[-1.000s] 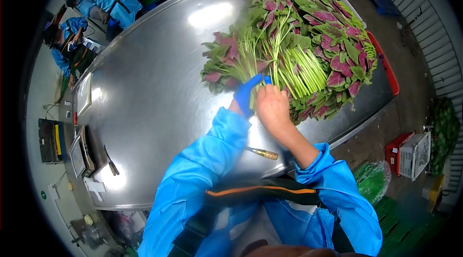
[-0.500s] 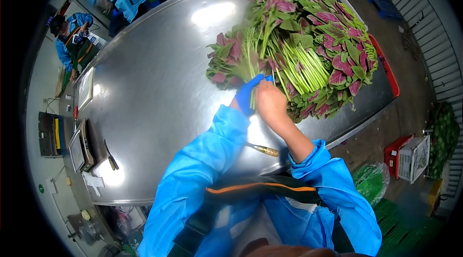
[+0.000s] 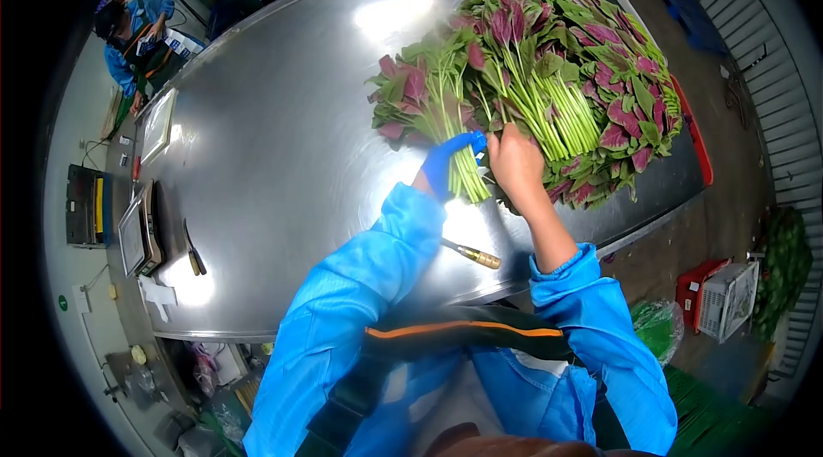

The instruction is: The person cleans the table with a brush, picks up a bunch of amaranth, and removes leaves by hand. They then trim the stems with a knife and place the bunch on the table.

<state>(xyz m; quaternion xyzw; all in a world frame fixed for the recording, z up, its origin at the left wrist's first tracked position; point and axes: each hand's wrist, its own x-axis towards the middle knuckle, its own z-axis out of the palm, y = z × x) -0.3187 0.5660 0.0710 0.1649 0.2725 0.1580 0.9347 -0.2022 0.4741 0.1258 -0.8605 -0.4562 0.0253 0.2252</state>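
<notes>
My left hand (image 3: 439, 167), in a blue glove, is closed around a bunch of red amaranth (image 3: 411, 95). The leaves fan out to the upper left, and the pale stem ends (image 3: 467, 181) stick out below the glove. Bare, my right hand (image 3: 517, 165) is beside it at the near edge of a large amaranth pile (image 3: 561, 118), its fingers pinched on amaranth stems that are partly hidden. Just below the hands, a knife with a wooden handle (image 3: 480, 258) lies on the metal table (image 3: 291, 157).
A second knife (image 3: 194, 249) lies at the table's left, near a weighing scale (image 3: 144, 230). A red crate (image 3: 693, 135) shows behind the pile. Two people in blue (image 3: 137, 41) work beyond the far left edge. Crates (image 3: 724, 296) stand on the floor at right.
My right hand has moved right, away from my left hand and toward the pile. The bunch in my left hand shows more stem ends below the glove. The view has shifted slightly.
</notes>
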